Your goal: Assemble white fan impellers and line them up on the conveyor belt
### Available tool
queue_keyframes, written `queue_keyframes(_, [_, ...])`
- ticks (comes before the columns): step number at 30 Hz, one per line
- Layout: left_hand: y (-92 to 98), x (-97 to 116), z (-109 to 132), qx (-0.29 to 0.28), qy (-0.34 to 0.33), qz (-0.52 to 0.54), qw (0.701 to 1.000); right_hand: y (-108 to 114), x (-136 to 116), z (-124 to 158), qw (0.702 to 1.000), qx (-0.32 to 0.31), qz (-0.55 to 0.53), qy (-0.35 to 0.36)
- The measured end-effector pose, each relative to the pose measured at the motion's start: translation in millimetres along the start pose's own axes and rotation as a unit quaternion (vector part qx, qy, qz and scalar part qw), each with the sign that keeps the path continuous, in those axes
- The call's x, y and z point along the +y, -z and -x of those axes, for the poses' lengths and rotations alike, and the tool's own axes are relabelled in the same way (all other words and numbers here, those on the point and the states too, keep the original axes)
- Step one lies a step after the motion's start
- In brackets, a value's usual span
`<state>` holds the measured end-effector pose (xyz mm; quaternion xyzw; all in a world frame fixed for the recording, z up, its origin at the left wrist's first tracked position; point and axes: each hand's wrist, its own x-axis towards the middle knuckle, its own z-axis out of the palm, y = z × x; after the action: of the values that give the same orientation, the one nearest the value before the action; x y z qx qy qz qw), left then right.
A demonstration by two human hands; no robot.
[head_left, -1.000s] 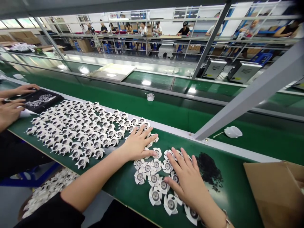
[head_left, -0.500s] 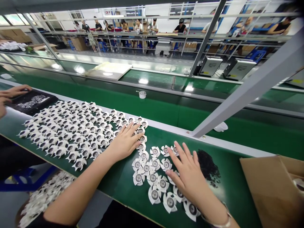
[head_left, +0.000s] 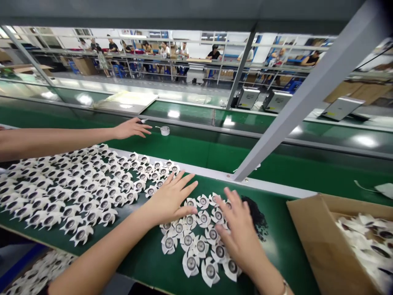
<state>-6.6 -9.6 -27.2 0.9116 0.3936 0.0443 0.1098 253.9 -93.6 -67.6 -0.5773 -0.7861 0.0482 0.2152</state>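
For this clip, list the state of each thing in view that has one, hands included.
Left hand: open, fingers spread, palm down
Right hand: open, fingers spread, over some fan wheels
Co-worker's hand: outstretched near the small white cup
Small white cup: standing
Fan wheels: loose, hubs facing up, some overlapping
Black pieces: loose, heaped
Cardboard box: open, white parts inside

Both forearms (head_left: 107,250) are bare, with a shiny band (head_left: 285,288) behind the right hand (head_left: 238,225).
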Motion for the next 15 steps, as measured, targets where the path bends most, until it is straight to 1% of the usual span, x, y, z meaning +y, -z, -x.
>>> queue_keyframes(1, [6.7, -1.8, -8.3, 0.006, -0.002, 0.012, 1.000, 9.4, 17.2, -13.2, 0.997, 0.050, -0.005, -0.063])
queue_keyframes(2, [12.6, -2.9, -16.1, 0.011, -0.002, 0.026, 1.000, 19.2, 36.8, -28.4, 0.986, 0.103, -0.011, -0.128])
queue_keyframes(3, [17.2, -3.2, -23.0, 0.017, 0.000, 0.040, 0.999, 28.6, 57.3, -45.1, 0.972, 0.129, -0.008, -0.196])
queue_keyframes(4, [20.4, -2.7, -28.7, 0.026, 0.004, 0.052, 0.998, 36.9, 76.8, -62.9, 0.961, 0.125, -0.002, -0.247])
queue_keyframes(6, [21.7, 0.3, -35.2, 0.052, 0.013, 0.070, 0.996, 47.9, 106.9, -99.0, 0.959, 0.104, -0.008, -0.262])
queue_keyframes(7, [20.2, 2.2, -36.3, 0.065, 0.012, 0.078, 0.995, 50.2, 115.8, -115.4, 0.964, 0.085, -0.017, -0.252])
queue_keyframes(8, [17.6, 3.9, -36.2, 0.076, 0.006, 0.087, 0.993, 50.6, 120.7, -129.7, 0.970, 0.066, -0.029, -0.234])
queue_keyframes(10, [11.0, 6.0, -34.0, 0.085, -0.024, 0.113, 0.990, 48.2, 122.2, -149.6, 0.977, 0.031, -0.050, -0.203])
queue_keyframes(12, [4.4, 6.5, -31.2, 0.084, -0.065, 0.140, 0.984, 46.7, 120.0, -157.2, 0.977, 0.021, -0.056, -0.205])
queue_keyframes(14, [-1.1, 6.5, -29.8, 0.078, -0.098, 0.161, 0.979, 52.5, 118.5, -154.6, 0.969, 0.044, -0.040, -0.242])
queue_keyframes(15, [-3.5, 6.7, -29.8, 0.073, -0.110, 0.169, 0.977, 59.4, 117.2, -150.4, 0.960, 0.065, -0.025, -0.270])
